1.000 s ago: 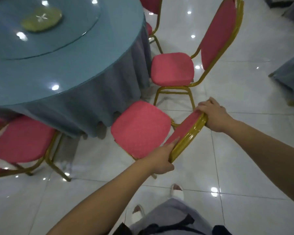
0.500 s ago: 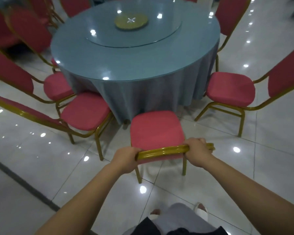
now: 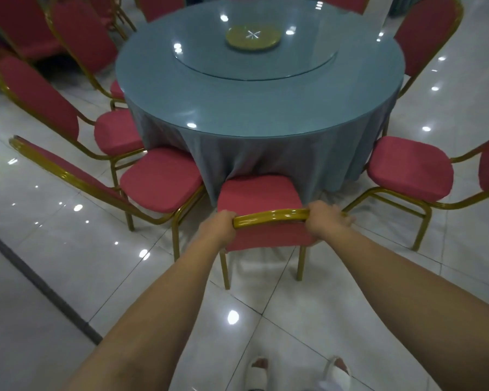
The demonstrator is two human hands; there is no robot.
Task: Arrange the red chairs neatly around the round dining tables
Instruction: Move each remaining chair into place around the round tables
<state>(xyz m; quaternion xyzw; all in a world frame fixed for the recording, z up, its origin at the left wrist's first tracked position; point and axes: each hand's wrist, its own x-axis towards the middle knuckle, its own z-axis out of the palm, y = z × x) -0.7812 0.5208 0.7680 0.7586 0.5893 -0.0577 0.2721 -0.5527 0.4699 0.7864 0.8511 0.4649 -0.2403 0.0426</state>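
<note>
The left hand (image 3: 219,225) and right hand (image 3: 325,217) grasp the gold-framed red padded chair (image 3: 259,193), which is hemmed in by 2 neighbouring red chairs (image 3: 161,179) (image 3: 410,167). Its seat now presses into the round blue-grey-clothed surface (image 3: 251,108), further in than 0.5 s ago.

The red chairs (image 3: 259,193) have seats and backs covered in matt, finely textured red cloth, set in tubular metal frames (image 3: 270,215) with a glossy gold finish. The round table (image 3: 237,108) has a smooth, reflective glass top and a glass turntable (image 3: 294,60), laid over a soft, matt grey-blue tablecloth (image 3: 266,159) that hangs in folds. The floor (image 3: 449,108) is pale polished tile, glossy enough to show bright spots of light.
</note>
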